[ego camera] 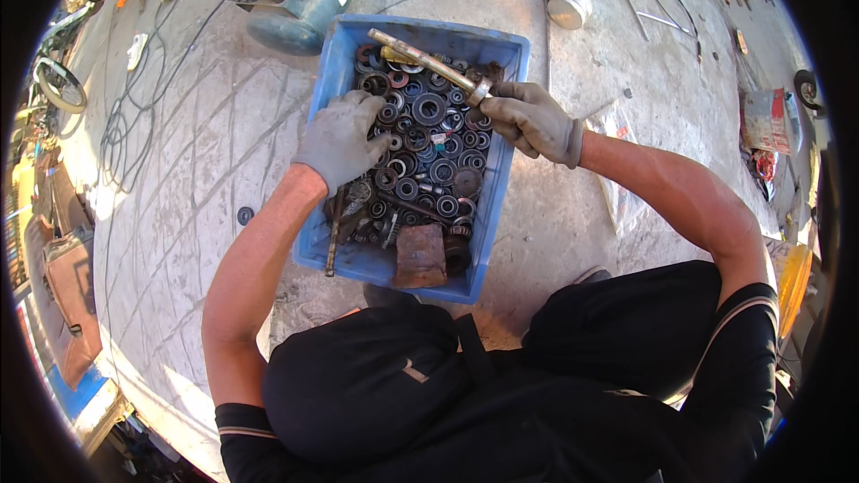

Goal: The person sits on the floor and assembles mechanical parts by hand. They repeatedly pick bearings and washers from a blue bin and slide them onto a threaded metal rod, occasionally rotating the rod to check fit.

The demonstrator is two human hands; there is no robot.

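A blue plastic crate (500, 168) full of used ball bearings (429, 109) and metal parts stands before me. My right hand (533, 117), in a grey glove, grips the collar end of a metal shaft (423, 60) at the crate's right side; the shaft slants up and left over the bearings. My left hand (345, 134), also gloved, rests at the crate's left side with its fingers curled over bearings; whether it holds one cannot be told. A rusty metal block (421, 251) lies at the near end. A thin rod (333, 235) leans over the near left part of the crate.
A green air compressor tank (302, 17) stands beyond the crate at the upper left. Cables (124, 134) lie on the concrete floor at left, and one bearing (245, 215) near my left arm. A plastic bag (617, 194) lies partly under my right forearm. A round tin (569, 8) stands farther back.
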